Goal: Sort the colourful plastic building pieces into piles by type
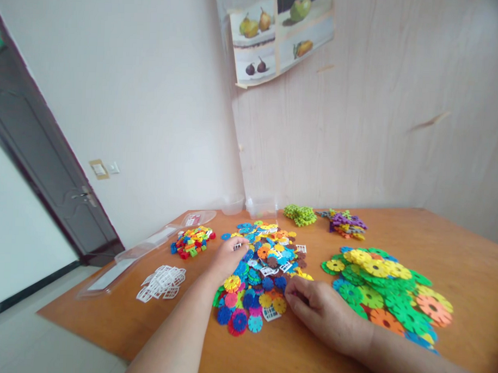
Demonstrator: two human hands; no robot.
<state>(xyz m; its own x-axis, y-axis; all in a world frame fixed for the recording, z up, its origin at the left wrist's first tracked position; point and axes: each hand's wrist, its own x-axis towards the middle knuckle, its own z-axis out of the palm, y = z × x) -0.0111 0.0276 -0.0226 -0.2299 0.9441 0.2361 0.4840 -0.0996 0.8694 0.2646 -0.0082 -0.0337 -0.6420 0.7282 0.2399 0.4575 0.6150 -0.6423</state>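
Note:
My left hand (229,257) reaches over the left side of a mixed pile of small notched plastic discs (255,268). Its thumb and fingers are closed on a white window-shaped plastic piece (237,246), of which a small part shows. More white window pieces (271,312) lie among the blue, yellow, orange and pink discs. At the pile's right edge rests my right hand (316,308), fingers curled in beside a dark blue disc (280,283). Whatever its fingertips may hold is hidden.
White window pieces (163,284) and colourful little blocks (192,241) lie to the left. Large notched discs (386,289) are heaped at right. Green pieces (300,214) and purple pieces (346,222) sit behind. Clear tubs (261,207) and lids (115,274) line the table's far and left edges.

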